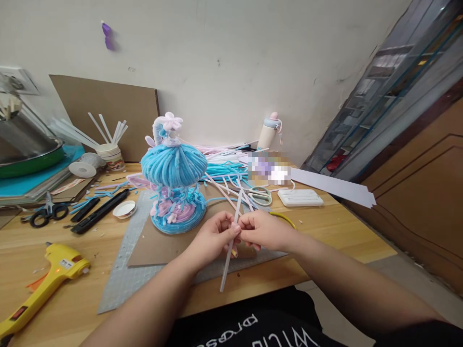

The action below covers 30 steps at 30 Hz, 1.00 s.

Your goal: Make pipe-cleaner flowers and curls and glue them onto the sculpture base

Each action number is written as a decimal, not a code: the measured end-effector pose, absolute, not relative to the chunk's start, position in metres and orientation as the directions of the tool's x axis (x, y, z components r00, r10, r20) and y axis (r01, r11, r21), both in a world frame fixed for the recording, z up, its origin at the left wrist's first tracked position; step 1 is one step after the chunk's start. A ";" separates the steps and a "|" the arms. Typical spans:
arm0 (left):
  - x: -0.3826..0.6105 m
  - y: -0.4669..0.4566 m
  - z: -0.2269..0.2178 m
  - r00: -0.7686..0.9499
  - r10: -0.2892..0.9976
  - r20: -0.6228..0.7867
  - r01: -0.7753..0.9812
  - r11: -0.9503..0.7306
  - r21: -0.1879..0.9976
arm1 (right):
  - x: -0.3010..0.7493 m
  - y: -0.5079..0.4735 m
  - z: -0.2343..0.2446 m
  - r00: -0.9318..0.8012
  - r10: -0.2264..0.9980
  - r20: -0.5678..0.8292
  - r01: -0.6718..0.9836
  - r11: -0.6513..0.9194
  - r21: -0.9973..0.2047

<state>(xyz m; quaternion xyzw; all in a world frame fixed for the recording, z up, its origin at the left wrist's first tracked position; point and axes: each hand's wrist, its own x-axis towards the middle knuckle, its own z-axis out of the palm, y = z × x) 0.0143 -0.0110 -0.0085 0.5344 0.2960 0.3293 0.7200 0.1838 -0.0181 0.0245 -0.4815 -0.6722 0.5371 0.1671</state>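
Note:
My left hand (213, 236) and my right hand (262, 230) meet over a sheet of brown cardboard (155, 246), and both pinch one thin white stick (231, 246). The stick runs steeply from above my fingers down toward the table's front edge. Just behind my hands stands a blue and pink carousel-shaped model (173, 178) wound from fuzzy pipe cleaners, with a pink flower on top. Loose blue, pink and white pipe cleaners (224, 176) lie in a heap to its right.
A yellow glue gun (47, 279) lies at the front left. Black-handled scissors (45, 212), a black cutter (99, 211) and a cup of white sticks (110, 154) sit at the left. Pale scissors (260, 195), a white flat box (299, 197) and a bottle (269, 131) are at the right.

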 end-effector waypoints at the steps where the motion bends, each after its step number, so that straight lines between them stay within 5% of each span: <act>1: 0.015 -0.011 -0.010 0.587 0.806 -0.082 -0.141 0.201 0.969 | 0.183 -0.018 0.023 -0.490 0.819 -0.298 0.460 -0.048 -0.887; 5: 0.015 -0.009 -0.010 0.543 0.825 -0.156 -0.115 0.257 0.960 | 0.181 -0.023 0.017 -0.487 0.844 -0.224 0.496 0.056 -0.866; 10: 0.012 -0.008 -0.010 0.569 0.788 -0.238 -0.242 0.436 0.867 | 0.181 -0.032 0.015 -0.474 0.874 0.111 0.675 0.441 -0.591; 14: 0.010 -0.005 -0.012 0.591 0.762 -0.265 -0.304 0.514 0.802 | 0.184 -0.034 0.005 -0.521 0.765 0.378 0.704 0.636 -0.317; 19: 0.008 -0.003 -0.012 0.627 0.722 -0.292 -0.313 0.577 0.754 | 0.191 -0.029 -0.006 -0.627 0.580 0.520 0.641 0.764 -0.080; 24: 0.009 -0.005 -0.008 0.646 0.711 -0.278 -0.329 0.588 0.739 | 0.192 -0.025 -0.011 -0.612 0.475 0.633 0.576 0.815 -0.054; 30: 0.009 -0.005 -0.008 0.643 0.729 -0.235 -0.338 0.545 0.767 | 0.190 -0.023 -0.010 -0.588 0.546 0.597 0.621 0.778 -0.100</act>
